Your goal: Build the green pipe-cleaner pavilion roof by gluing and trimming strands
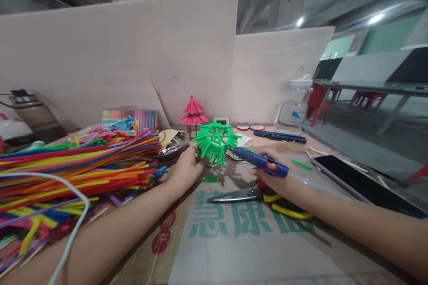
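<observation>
The scissors [236, 195] lay on a flattened cardboard sheet [217, 258], their blades pointing left and their handles partly under the right forearm. Just beyond the blades stood a bright green roof-like model [216, 151], built of radiating fuzzy strips, with a short green piece [210, 179] on the cardboard between it and the scissors. The left hand [187, 168], beyond the scissors' tip and to its left, reached the model's lower edge with curled fingers; whether they pinched it I could not tell. The right hand [274, 173], above the scissors' handles, had its fingers wrapped around a blue glue gun [256, 159], its nozzle close beside the model's right side and a clear glue stick [310, 182] trailing from its rear. Well to the left of the scissors, bundles of coloured strips [83, 178] were heaped; to their right lay a dark-screened phone [361, 182]. Farther beyond the scissors, behind the green model, stood a pink tiered model [193, 113], and a clear jug [292, 109] stood beyond the handles.
</observation>
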Motion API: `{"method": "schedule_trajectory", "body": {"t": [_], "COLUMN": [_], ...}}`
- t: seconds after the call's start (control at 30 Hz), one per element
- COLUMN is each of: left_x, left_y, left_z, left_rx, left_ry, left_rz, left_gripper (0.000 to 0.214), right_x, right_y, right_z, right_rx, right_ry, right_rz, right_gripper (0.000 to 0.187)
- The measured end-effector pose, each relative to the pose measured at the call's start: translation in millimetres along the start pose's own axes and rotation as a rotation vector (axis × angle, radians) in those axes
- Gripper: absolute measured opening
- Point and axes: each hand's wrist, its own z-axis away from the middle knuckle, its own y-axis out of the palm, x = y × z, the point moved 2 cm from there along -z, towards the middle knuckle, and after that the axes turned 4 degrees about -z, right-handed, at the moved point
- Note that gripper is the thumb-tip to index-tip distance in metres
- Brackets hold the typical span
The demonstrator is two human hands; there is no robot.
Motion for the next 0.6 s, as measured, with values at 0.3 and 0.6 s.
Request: {"method": "schedule_trajectory", "body": {"t": [0.3, 0.6], "left_x": [9, 10], "left_y": [3.2, 3.9], "left_z": [0, 0], "left_rx": [-0.024, 0.002], "left_ry": [-0.046, -0.108], "left_rz": [0.032, 0.103], "left_gripper": [0.042, 0.041], "right_x": [4, 5], "right_y": [0, 1], "right_z": [-1, -3], "right_rx": [0.015, 0.011], "right_ry": [0.025, 0.034], "right_rz": [0.009, 0.024], "right_gripper": [0.019, 0.019]}}
